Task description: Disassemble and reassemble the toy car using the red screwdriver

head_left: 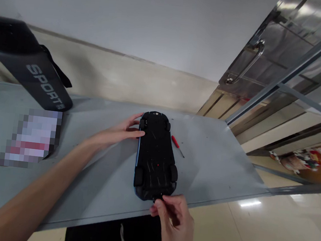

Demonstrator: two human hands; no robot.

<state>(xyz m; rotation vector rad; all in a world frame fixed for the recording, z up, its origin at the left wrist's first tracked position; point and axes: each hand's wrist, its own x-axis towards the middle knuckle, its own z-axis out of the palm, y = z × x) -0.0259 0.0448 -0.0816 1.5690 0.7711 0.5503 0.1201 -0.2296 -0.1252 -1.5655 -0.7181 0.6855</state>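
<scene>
A black toy car (155,156) lies upside down on a grey table (90,174), its flat underside and wheels facing up. My left hand (121,130) rests on the table against the car's far left side, fingers touching near the front wheel. My right hand (174,218) is at the near end of the car, thumb and fingers pinched together on a small dark part at the car's edge; I cannot make out what it is. A small red-handled screwdriver (177,145) lies on the table just right of the car.
A black bottle marked SPORT (30,69) leans at the back left. A blurred-out object (32,138) lies on the left of the table. The table's front edge runs close under the car. A steel door with a handle (248,63) stands right.
</scene>
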